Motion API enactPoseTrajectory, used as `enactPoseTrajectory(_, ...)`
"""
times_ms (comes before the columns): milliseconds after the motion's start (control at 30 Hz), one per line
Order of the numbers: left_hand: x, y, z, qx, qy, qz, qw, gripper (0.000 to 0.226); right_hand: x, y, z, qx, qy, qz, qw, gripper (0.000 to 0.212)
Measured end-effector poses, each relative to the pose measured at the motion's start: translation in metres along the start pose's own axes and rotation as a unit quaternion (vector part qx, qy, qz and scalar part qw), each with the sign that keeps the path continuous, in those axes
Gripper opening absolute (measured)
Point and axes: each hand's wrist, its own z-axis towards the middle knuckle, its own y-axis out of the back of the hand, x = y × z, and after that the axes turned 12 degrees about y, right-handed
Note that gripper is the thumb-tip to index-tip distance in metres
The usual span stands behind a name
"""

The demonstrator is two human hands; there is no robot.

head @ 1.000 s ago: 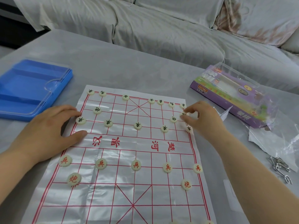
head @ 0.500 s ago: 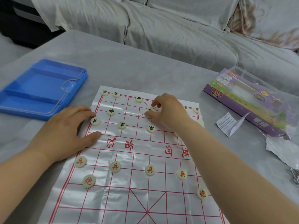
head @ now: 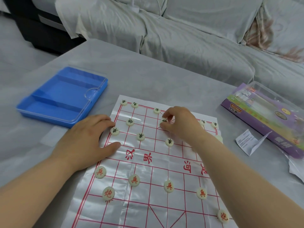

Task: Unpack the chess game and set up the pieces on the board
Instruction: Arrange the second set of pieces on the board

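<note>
Cream piece [head: 164,120] sits half-hidden in right hand [head: 179,124].

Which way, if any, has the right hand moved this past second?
Yes: the right hand went left, from the board's right edge to its far middle, pinching a piece.

Glossy, creased plastic board [head: 148,203]; smooth cream pieces [head: 134,180]; blue plastic tray [head: 62,97]; matt grey cloth [head: 164,76]

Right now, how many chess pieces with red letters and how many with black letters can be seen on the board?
Red-lettered pieces: 6
Black-lettered pieces: 10, one of them pinched by the right hand
Total: 16; the right arm may hide more
</note>
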Motion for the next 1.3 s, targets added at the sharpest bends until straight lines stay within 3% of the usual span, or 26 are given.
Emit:
enactPoseTrajectory(300,0.005,-0.002,0.001,-0.009,-0.015,0.001,1.0,0.096,0.029,-0.003,0.048,-0.015,0.069,-0.021,0.997,0.032)
enactPoseTrajectory(400,0.005,-0.002,0.001,-0.005,-0.019,-0.001,1.0,0.082,0.027,-0.01,0.057,0.002,0.05,-0.014,0.999,0.032)
enactPoseTrajectory(500,0.005,-0.001,0.003,-0.001,-0.022,-0.002,1.0,0.086,0.025,-0.011,0.059,0.008,0.041,0.014,0.999,0.033)
enactPoseTrajectory(600,0.003,0.0,0.002,0.009,-0.021,-0.004,1.0,0.07,0.025,-0.01,0.057,0.013,0.043,0.029,0.999,0.037)
enactPoseTrajectory(733,0.002,0.0,0.002,0.009,-0.024,-0.001,1.0,0.062,0.028,-0.014,0.056,-0.015,0.039,0.034,0.999,0.039)
enactPoseTrajectory(1067,0.004,-0.003,0.003,-0.003,-0.026,-0.016,1.0,0.069,0.023,-0.012,0.05,-0.081,0.04,0.074,0.993,0.039)
enactPoseTrajectory(1167,0.003,-0.002,0.002,-0.005,-0.022,-0.015,1.0,0.064,0.011,0.008,0.033,-0.121,0.037,0.075,0.989,0.031)
enactPoseTrajectory(1300,0.002,-0.002,0.001,-0.005,-0.017,-0.013,1.0,0.063,-0.017,0.038,-0.01,-0.094,0.0,0.032,0.995,0.018)
